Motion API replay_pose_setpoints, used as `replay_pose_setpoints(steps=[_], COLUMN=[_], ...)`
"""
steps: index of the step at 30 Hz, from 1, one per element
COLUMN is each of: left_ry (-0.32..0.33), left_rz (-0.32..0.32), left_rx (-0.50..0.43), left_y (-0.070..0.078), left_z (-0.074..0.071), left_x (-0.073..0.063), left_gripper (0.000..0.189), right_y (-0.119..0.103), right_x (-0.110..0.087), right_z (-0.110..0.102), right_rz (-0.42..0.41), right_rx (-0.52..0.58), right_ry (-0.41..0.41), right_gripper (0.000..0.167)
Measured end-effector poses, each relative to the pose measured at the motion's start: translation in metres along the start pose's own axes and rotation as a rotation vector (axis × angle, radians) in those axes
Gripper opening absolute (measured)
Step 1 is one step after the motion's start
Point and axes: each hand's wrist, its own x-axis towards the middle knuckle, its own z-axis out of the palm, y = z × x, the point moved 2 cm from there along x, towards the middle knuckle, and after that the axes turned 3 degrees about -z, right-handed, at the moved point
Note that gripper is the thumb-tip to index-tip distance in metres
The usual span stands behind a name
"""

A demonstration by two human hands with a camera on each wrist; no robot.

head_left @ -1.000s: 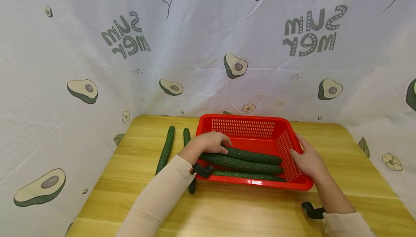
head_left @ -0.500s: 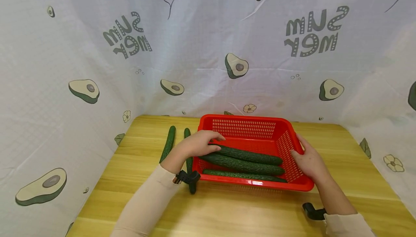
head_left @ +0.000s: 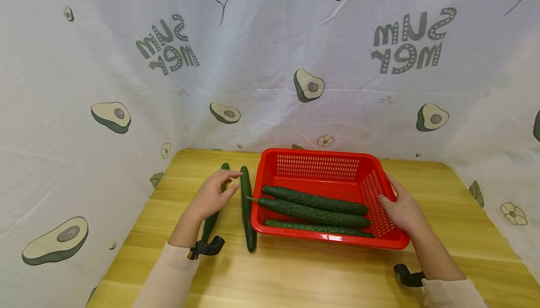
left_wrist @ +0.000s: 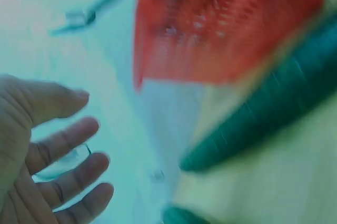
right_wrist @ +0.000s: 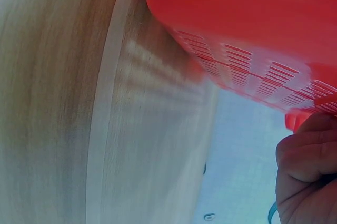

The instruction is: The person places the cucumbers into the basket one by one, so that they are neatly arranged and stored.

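Across the wooden table [head_left: 312,275], I have the left hand [head_left: 210,197] wide and empty near the cucumber [head_left: 247,209], likely firm, light and best gripped mid-length, lying just left of the red basket [head_left: 320,154] the right hand [head_left: 402,210] holds.

We hold our left hand [head_left: 212,195] with fingers [left_wrist: 79,179] and thumb [left_wrist: 55,100] parted; our right hand [head_left: 403,210] grips, thumb opposing fingers.

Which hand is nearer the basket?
Right. The right hand grips the right rim of the basket; the left hand is apart from it, off its left side, with a cucumber lying between.
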Motion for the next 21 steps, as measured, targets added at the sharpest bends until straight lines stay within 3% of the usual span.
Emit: replay_pose_setpoints(steps=[4,10,17,21], left_ry=[0.010,-0.001,-0.161,-0.225], left_rz=[-0.130,-0.262,-0.468,-0.513], left_rx=[0.067,0.114,0.065,0.054], left_y=[-0.027,-0.055,-0.073,-0.073], left_z=[0.001,0.005,-0.001,-0.001], left_x=[-0.010,-0.024,-0.035,-0.037], left_gripper=[0.039,0.046,0.061,0.060], right_y=[0.001,0.003,0.001,0.002], right_x=[-0.001,0.000,0.001,0.001], right_z=[-0.001,0.001,0.002,0.001], right_rz=[0.003,0.007,0.012,0.015], right_rx=[0.008,0.013,0.021,0.018], right_ry=[0.000,0.002,-0.003,-0.003], right_gripper=[0.075,0.074,0.075,0.074])
